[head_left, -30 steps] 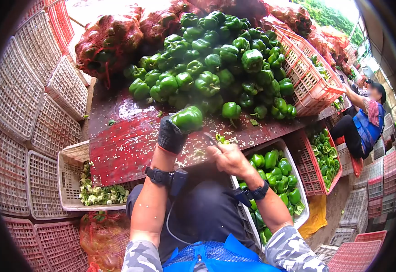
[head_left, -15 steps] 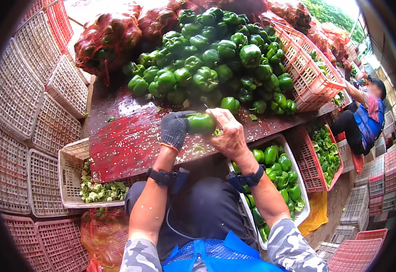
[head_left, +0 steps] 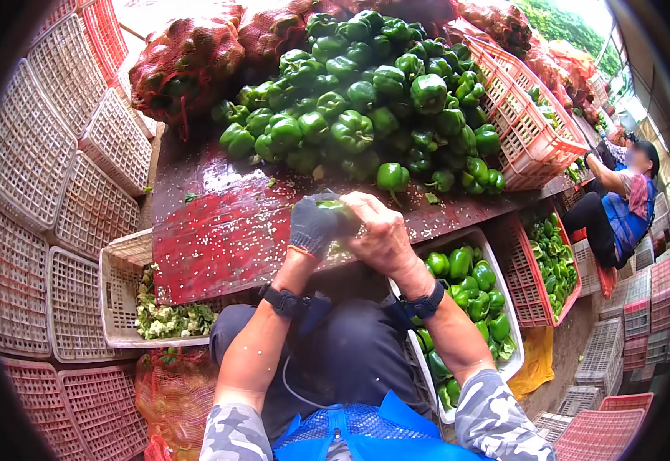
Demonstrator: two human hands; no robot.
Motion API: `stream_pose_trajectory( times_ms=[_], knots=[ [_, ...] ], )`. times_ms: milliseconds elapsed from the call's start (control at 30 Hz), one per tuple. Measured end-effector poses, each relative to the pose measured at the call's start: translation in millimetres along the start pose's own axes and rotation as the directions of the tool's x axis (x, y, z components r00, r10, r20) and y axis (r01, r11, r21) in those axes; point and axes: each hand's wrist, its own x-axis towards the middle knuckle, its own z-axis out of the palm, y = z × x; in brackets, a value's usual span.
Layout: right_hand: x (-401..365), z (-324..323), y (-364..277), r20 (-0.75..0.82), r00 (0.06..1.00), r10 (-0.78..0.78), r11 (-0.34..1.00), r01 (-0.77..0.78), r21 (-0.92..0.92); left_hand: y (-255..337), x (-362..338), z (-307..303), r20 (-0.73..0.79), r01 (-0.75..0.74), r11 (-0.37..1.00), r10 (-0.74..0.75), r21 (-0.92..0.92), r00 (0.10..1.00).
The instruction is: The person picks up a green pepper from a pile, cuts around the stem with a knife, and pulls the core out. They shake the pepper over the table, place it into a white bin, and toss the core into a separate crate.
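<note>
My left hand, in a dark grey knit glove, is wrapped round a green bell pepper above the table's near edge. Most of that pepper is hidden by fingers and blur. My bare right hand presses against its right side with curled fingers. A thin blade-like tool showed at these fingers a moment earlier; now it is mostly hidden. Just beyond my hands, a single bell pepper lies at the foot of a large pepper pile. Below my right wrist stands a white crate of green peppers.
Pale seeds dot the red table. At left, a crate holds cut cores and trimmings. Stacked crates line the left side. Red mesh sacks and an orange crate flank the pile. A co-worker sits at right.
Both hands have drawn closer together, and the left has turned so its glove covers more of the pepper. The right hand has moved slightly inward. The co-worker has shifted posture.
</note>
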Motion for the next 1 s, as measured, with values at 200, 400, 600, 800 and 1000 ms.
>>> stream_pose_trajectory(
  times_ms=[200, 400, 600, 800, 1000],
  knots=[
    [3, -5, 2, -0.002, 0.999, 0.041, 0.990, -0.040, 0.133, 3, 2, -7, 0.113, -0.262, 0.871, 0.236, 0.415, 0.965],
    [3, -1, 14, 0.025, 0.997, 0.067, 0.964, -0.071, 0.257, 4, 5, -14, 0.195, -0.482, 0.648, 0.464, 0.590, 0.864],
    [4, -2, 15, 0.040, 0.994, 0.097, 0.912, -0.105, 0.397, -2, 7, -19, 0.201, -0.486, 0.676, 0.458, 0.553, 0.866],
    [1, 2, 20, 0.081, 0.969, 0.233, 0.784, -0.236, 0.575, -10, 10, -23, 0.128, -0.232, 0.959, 0.212, 0.163, 0.969],
    [-9, 8, 34, 0.192, 0.795, 0.575, 0.075, -0.285, 0.955, -31, 13, -26, 0.100, -0.095, 0.992, 0.103, -0.086, 0.990]
  ],
)
